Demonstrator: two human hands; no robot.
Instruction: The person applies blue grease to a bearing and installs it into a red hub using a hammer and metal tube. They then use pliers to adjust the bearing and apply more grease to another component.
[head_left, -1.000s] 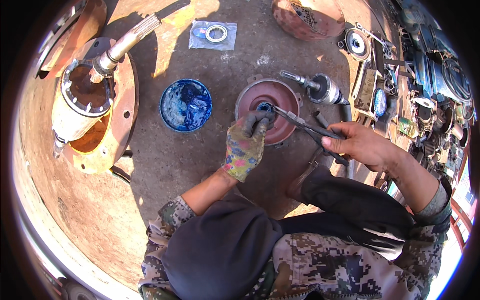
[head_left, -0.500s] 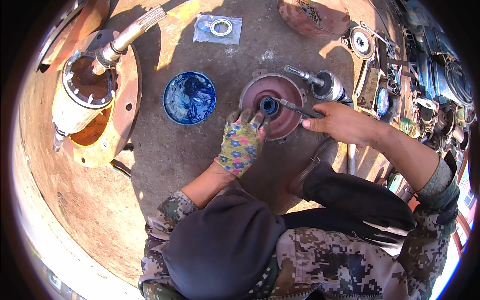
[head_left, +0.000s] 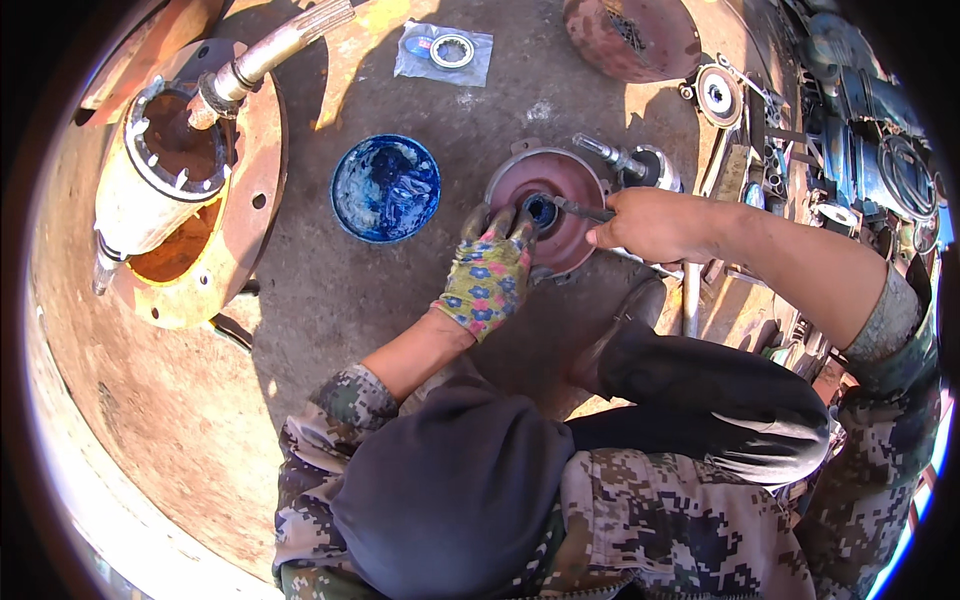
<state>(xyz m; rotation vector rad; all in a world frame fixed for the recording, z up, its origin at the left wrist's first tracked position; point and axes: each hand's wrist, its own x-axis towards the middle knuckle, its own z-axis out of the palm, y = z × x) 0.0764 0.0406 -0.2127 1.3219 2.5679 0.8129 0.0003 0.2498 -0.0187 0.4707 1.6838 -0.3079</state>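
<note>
Round reddish end cover lies flat on the concrete ahead of both hands. Gloved left hand presses fingers on its near-left rim. Bare right hand, nearer the hub, is clamped on a thin tool whose long axis runs right-to-left into the blue-greased centre bearing.

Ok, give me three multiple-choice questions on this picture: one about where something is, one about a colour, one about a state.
1. Where does the round tub lie relative to the reddish disc?
A. To its left
B. On top of it
C. To its right

2. What colour is the stuff in the tub?
A. Yellow
B. Blue
C. White

3. How are the hands dressed?
A. Both gloved
B. Both bare
C. Left hand gloved, right hand bare

Answers: 1 A, the tub sits on the ground left of the disc. 2 B, its inside is smeared blue. 3 C, only the left wears a flowered glove; the right holds a thin tool.
</note>
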